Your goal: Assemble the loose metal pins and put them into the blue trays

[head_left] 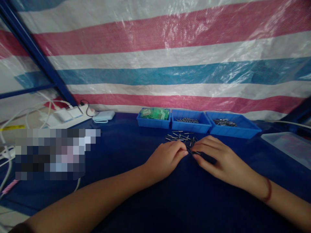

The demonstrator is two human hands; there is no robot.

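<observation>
My left hand (166,157) is closed, thumb and forefinger pinched at the near end of a thin dark rod (190,150). Facing it, my right hand (220,158) curls its fingers and thumb around the rod's other end. Between the right thumb and fingers is a dark patch; whether it is a handle or shadow I cannot tell. Just beyond both hands, several slim metal pins (178,137) lie scattered on the dark blue tabletop (116,155).
Three blue bins line the back: the left bin (153,123) holds green packets, the middle bin (191,127) and right bin (234,132) metal pieces. A power strip (70,118), cables and a light-blue case (103,116) are at left. A translucent plastic sheet (289,147) lies right.
</observation>
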